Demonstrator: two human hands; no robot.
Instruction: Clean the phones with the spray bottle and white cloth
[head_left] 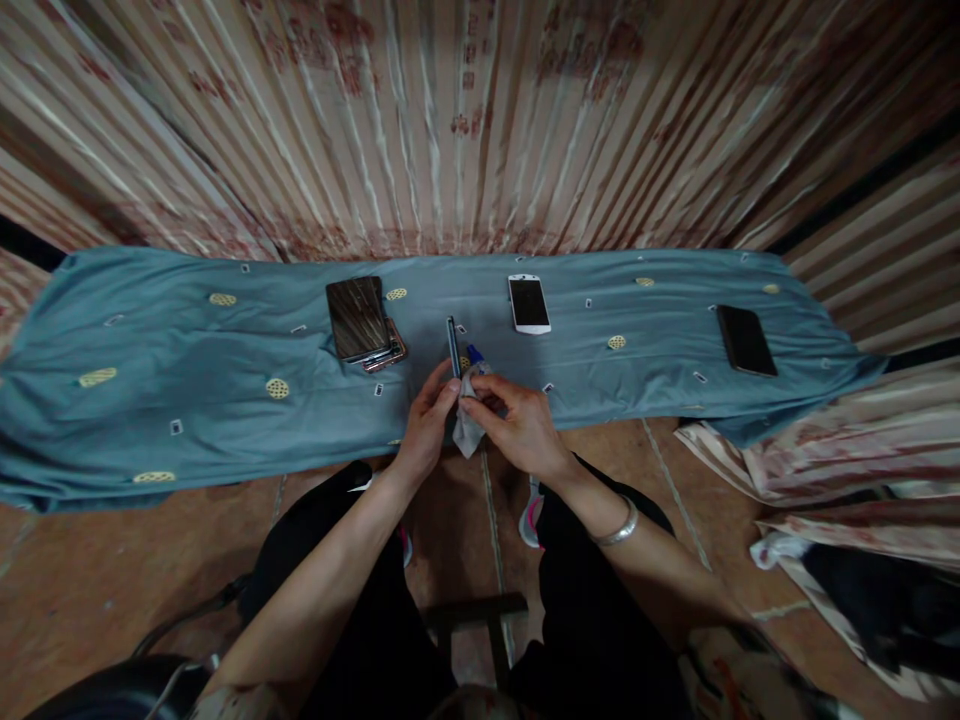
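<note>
Seen from the head camera, above a blue cloth (187, 380) spread over a low surface before a striped curtain (480, 110): left hand (429, 420) with fingers curled narrow around the lower end of a dark phone (452, 347), held upright on edge just over the cloth's near border. Right hand (517, 420) pinched shut on a small pale wiping cloth (466, 428), thumb and forefinger pressing it against the phone's side, the rest of it hanging loose between the two hands. A small blue-capped bottle (474, 356) just behind the phone, partly hidden. Silver bangle (619, 525) on the right wrist. On the blue cloth, left of the hands, a stack of phones (361, 320) lying flat; right of it a white phone (529, 302), screen up; well apart at far right a black phone (745, 340). No brand or label readable on any handset; reddish characters printed on the curtain too blurred to read.
</note>
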